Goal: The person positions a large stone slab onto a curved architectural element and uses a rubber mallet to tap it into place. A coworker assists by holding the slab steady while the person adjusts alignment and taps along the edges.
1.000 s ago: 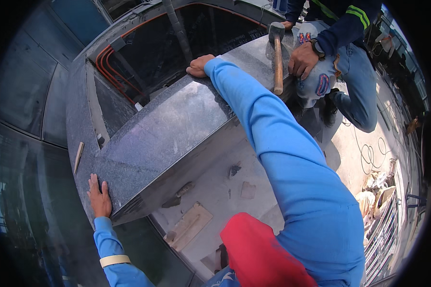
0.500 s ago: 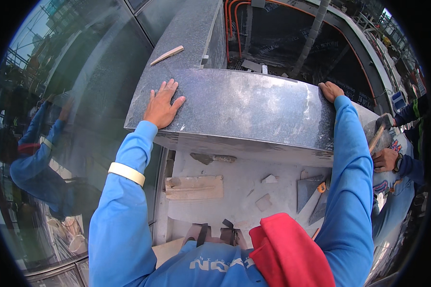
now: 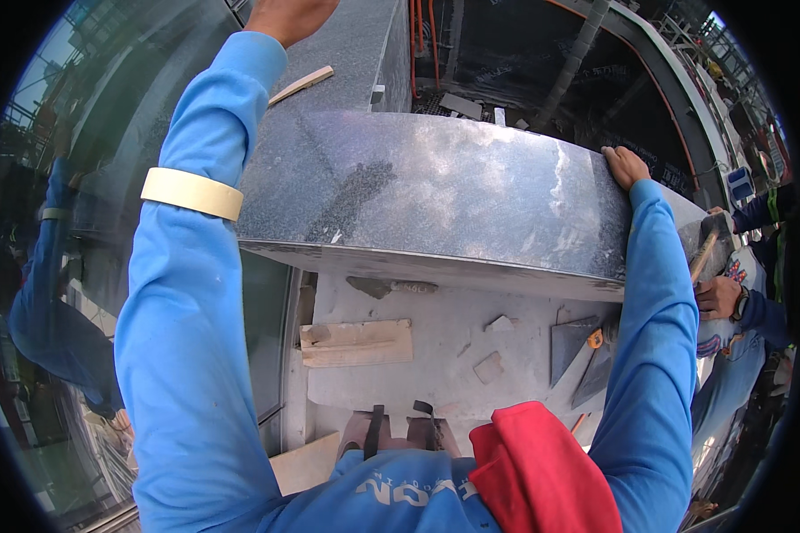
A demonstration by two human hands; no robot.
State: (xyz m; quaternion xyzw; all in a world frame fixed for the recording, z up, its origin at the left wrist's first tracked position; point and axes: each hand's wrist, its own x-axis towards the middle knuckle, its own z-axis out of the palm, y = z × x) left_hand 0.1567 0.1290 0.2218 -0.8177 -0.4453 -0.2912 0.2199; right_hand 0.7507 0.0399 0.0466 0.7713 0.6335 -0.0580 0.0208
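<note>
Slab (image 3: 444, 191) might shift if right hand (image 3: 627, 167), fingers half-curled over it, slips; hold unclear. Left hand (image 3: 292, 18): fingers cut off, can't tell.

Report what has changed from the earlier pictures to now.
The left hand has left the grey slab's left end and moved forward to the view's top edge. The right hand remains at its far edge; the wooden strip lies unmoved.

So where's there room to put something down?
The slab has a wide bare patch between the stick and the right hand. The floor looks bare just this side of the board. It's crowded right of that hand, around the hammer and another person's hand.
</note>
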